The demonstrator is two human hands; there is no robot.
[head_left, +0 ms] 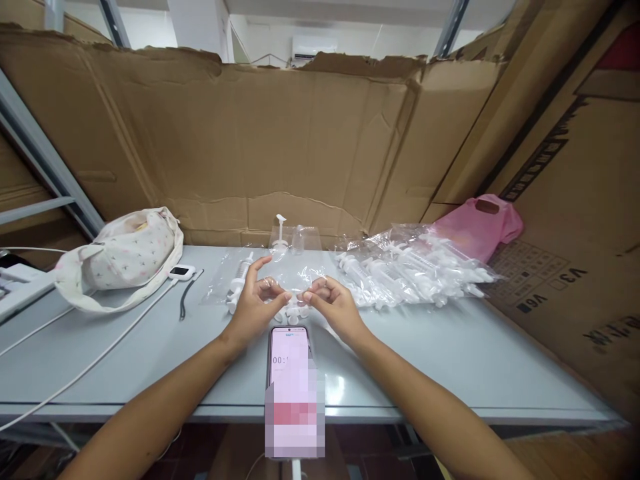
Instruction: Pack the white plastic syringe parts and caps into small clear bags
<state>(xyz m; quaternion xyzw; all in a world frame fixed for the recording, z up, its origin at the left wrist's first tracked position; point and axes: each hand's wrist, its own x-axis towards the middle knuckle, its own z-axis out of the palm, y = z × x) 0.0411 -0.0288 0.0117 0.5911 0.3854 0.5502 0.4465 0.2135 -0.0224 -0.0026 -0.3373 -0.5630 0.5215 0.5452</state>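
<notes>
My left hand (257,298) pinches thumb and index finger together at the near edge of a clear plastic bag (305,270). Close beside it, my right hand (331,305) closes its fingertips on the same edge. Small white plastic parts (294,313) show just below the fingertips; whether they lie inside the bag, I cannot tell. Left of my left hand is another clear bag holding a white syringe-like piece (245,267). Behind the hands, a white plunger-like piece (281,230) stands upright by a clear sheet.
Bagged white syringe-like pieces (415,270) are heaped on the right, near a pink plastic bag (480,227). A phone (290,380) lies in front of the hands. Leftward are a small white device (181,272) with a cable and a cloth bag (133,250). Cardboard (240,147) walls the back.
</notes>
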